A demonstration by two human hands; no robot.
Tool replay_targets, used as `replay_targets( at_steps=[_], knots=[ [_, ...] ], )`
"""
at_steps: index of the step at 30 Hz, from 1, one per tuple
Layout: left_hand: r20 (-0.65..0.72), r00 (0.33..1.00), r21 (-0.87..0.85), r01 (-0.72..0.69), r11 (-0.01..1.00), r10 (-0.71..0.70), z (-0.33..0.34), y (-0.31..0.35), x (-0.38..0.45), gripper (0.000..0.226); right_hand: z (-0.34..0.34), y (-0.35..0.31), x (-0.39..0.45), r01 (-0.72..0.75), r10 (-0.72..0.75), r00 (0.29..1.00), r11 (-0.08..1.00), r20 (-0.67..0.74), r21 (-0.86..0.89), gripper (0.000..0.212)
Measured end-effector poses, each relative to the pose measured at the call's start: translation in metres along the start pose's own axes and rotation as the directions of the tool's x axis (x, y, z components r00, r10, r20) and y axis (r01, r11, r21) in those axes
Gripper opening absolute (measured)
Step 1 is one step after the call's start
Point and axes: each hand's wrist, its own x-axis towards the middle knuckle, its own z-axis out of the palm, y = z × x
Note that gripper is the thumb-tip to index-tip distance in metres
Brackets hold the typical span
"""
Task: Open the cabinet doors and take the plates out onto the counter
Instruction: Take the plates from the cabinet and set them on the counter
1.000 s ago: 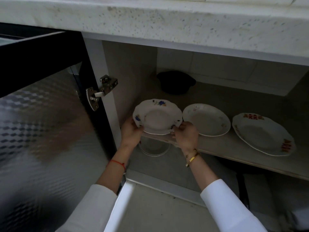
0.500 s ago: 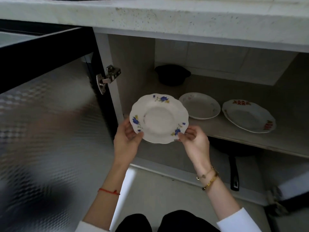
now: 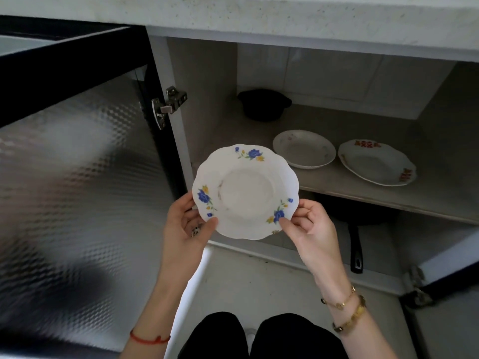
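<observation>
Both hands now have the blue plate [image 3: 245,191] clear of the shelf [image 3: 363,195], held in open air just in front of the cabinet, nearly flat w/ its face up. Left hand [image 3: 185,226] pinches the rim at the lower left, thumb on top, fingers under; right hand [image 3: 312,229] pinches the lower right the same way. A sec ago this plate was only just lifting off the shelf edge, hands reaching in; half a sec ago it was already out, and since then it has come a bit closer and higher toward the camera. So plate no. 1 is freed; the next leg, I'd judge, is straight up to the counter [image 3: 285,14] above the hands. Left of the hands the door [image 3: 77,177] stands wide open, as before; the right-hand door looks open too, though only its corner shows at the frame edge. Beyond the right hand, two plates wait on the shelf: a plain plate [image 3: 304,149], then a red plate [image 3: 377,165] just beside it, neither moved. Past those, a black pot [image 3: 264,104] at the back; a pan [image 3: 355,244] sits below the shelf.
</observation>
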Motion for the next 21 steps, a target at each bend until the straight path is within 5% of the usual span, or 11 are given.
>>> replay_targets(
  at_steps=[10, 21],
  knots=[
    [-0.037, 0.996, 0.059, 0.078, 0.995, -0.076, -0.001, 0.01, 0.007, 0.061, 0.004, -0.008, 0.013, 0.052, -0.051, 0.998, 0.998, 0.037, -0.038, 0.034],
    [-0.06, 0.964, 0.202, 0.267, 0.942, -0.26, -0.01, 0.141, -0.014, 0.062, -0.004, -0.114, -0.023, -0.112, 0.121, 0.99, 0.985, 0.069, -0.13, 0.037]
  ],
)
